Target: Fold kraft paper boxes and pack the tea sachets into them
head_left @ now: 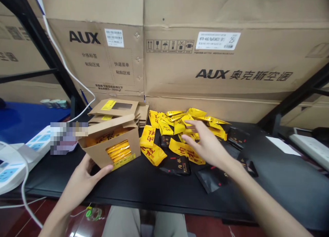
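My left hand (82, 175) grips the lower corner of an open brown cardboard box (110, 144) with a clear window, tilted toward me; several yellow sachets show inside it. My right hand (205, 142) hovers with fingers spread over a heap of yellow sachets (180, 122) with red characters, holding nothing. One yellow sachet (154, 154) lies just right of the box. Black sachets (176, 165) lie in front of the yellow ones, under my right wrist.
A stack of flat folded window boxes (117, 108) lies behind the open box. Large AUX cartons (218, 59) wall off the back. White power strips (15, 161) and a cable sit at the left, another strip (311, 148) at the right. Black table (282, 185).
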Available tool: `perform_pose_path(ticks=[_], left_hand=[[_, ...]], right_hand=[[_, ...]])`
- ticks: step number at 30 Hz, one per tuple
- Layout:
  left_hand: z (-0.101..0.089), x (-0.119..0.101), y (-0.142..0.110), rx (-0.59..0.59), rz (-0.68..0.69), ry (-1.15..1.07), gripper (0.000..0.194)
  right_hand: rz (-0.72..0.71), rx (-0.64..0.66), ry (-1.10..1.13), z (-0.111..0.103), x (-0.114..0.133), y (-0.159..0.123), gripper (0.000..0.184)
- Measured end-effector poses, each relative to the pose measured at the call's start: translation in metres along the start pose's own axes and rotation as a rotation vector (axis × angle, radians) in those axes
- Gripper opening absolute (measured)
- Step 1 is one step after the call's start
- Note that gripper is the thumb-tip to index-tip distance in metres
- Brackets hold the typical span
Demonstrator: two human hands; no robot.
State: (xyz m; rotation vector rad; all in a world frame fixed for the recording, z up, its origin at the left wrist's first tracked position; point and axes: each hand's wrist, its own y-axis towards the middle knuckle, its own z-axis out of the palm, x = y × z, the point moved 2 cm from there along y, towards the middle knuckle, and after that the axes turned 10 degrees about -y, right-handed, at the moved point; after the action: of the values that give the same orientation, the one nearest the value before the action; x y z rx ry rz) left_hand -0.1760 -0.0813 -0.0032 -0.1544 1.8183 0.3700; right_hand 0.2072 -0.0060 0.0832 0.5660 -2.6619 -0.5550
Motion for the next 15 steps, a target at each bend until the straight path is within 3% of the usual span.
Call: perform_pose_path(ticks=[3, 6, 8, 10, 15], left_hand=[[0.002, -0.009, 0.003, 0.033, 0.01, -0.139, 0.067], [0.004, -0.025, 0.005, -0.126, 0.246, -0.231, 0.075], [0.006, -0.034, 0.005, -0.197, 0.433, -0.249, 0.08], [0.008, -0.039, 0.005, -0.218, 0.529, -0.236, 0.079], [0.007, -0.035, 0.005, -0.23, 0.519, -0.249, 0.071]], right_hand=[[-0.195, 0.042, 0.149, 0.012, 0.055, 0.009, 0.047], [-0.319, 0.083, 0.228, 0.019, 0.095, 0.023, 0.047], [-0.355, 0.097, 0.256, 0.023, 0.11, 0.034, 0.047], [-0.363, 0.11, 0.275, 0.028, 0.119, 0.044, 0.044], [-0.375, 0.026, 0.35, 0.038, 0.133, 0.06, 0.036]])
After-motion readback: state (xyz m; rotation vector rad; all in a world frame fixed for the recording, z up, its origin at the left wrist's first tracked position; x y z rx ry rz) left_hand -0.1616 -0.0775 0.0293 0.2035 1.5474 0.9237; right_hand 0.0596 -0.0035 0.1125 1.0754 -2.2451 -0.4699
